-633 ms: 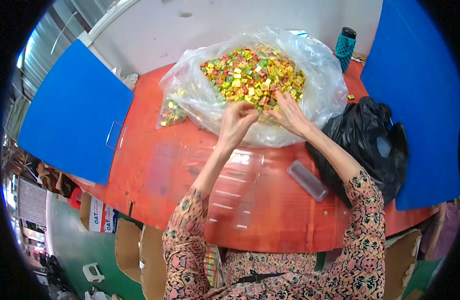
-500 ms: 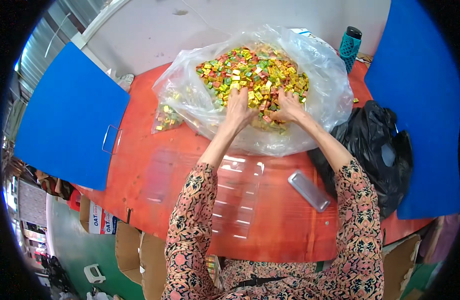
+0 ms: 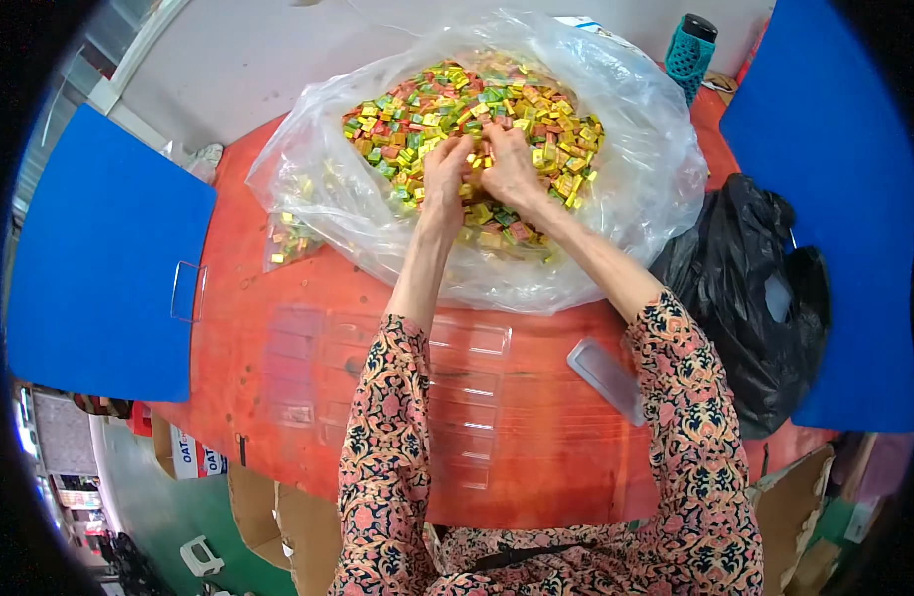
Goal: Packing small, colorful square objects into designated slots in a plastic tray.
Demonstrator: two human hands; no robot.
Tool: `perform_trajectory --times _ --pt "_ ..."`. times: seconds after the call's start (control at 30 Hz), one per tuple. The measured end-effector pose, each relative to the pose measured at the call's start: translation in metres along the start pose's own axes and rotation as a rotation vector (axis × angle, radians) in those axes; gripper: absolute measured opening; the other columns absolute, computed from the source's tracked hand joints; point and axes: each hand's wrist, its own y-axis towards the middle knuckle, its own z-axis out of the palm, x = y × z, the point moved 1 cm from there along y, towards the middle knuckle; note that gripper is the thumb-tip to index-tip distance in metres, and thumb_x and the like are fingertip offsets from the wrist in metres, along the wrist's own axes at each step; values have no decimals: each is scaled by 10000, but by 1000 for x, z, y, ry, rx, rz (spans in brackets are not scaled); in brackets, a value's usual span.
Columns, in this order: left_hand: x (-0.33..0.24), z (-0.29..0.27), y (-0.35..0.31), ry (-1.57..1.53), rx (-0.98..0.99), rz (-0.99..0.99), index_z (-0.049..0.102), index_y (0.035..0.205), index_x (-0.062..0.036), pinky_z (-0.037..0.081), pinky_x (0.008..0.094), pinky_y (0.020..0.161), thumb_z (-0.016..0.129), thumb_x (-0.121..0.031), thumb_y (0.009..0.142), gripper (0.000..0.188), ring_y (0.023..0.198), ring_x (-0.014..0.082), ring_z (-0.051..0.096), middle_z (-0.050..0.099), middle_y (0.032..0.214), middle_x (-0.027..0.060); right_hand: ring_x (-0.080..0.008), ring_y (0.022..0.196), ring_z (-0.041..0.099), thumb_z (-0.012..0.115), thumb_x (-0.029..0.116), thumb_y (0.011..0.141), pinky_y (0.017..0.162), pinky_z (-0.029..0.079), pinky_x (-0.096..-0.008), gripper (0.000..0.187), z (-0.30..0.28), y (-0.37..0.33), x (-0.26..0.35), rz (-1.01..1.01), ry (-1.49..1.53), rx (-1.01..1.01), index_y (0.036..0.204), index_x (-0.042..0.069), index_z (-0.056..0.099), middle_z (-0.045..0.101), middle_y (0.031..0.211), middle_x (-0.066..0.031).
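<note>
- Many small colourful pieces (image 3: 566,149) lie in our big clear bag (image 3: 641,209) on the red table (image 3: 566,477).
- Over them, our left hand (image 3: 445,177) and right hand (image 3: 511,171) curl; we cannot tell if either grips any.
- Leftward, a smaller bag (image 3: 290,238) holds more.

Floral sleeves (image 3: 389,437) in pink, black, cream; dark waist band (image 3: 525,557).

Blue capitals (image 3: 184,455) on a white carton (image 3: 187,468), lower left (partly hidden), marks on colourful pieces (image 3: 457,105) too small.
</note>
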Motion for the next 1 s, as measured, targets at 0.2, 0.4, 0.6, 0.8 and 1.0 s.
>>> perform_trajectory --times 0.2,0.4,0.6,0.8,1.0 --pt "4 -29 11 -249 22 32 556 1038 -59 420 303 758 536 -379 862 365 872 150 530 570 985 24 -376 928 501 588 20 620 817 410 -439 347 -6 10 48 -273 -134 74 963 -16 542 518 950 -223" --pt "-49 -38 -2 92 57 -5 410 1256 -29 519 439 704 462 -435 885 553 1067 228 484 478 1191 78 -327 930 558 580 186 689 795 426 -404 359 -58 31 33 -92 -148 219 961 -46 554 567 1013 -262" --pt "-38 -61 22 695 17 55 535 1091 37 516 356 676 444 -397 896 485 953 207 532 526 1089 118 -366 862 597 562 323 744 766 469 -411 460 -76 38 -42 282 -379 299 976 -74 547 592 865 -289" --pt "3 -27 48 790 -61 481 560 1009 30 358 436 894 448 -338 857 413 988 334 514 548 1052 243 -387 1075 458 469 518 807 868 364 -503 649 -4 51 -46 176 -381 -227 1193 0 407 464 1138 -284" --pt "16 -1 68 874 -45 443 542 1047 -3 338 424 902 396 -361 897 414 1017 331 476 532 1052 211 -369 947 468 425 319 876 832 357 -512 295 22 52 -5 -135 -488 -173 1068 116 520 433 1108 -262"
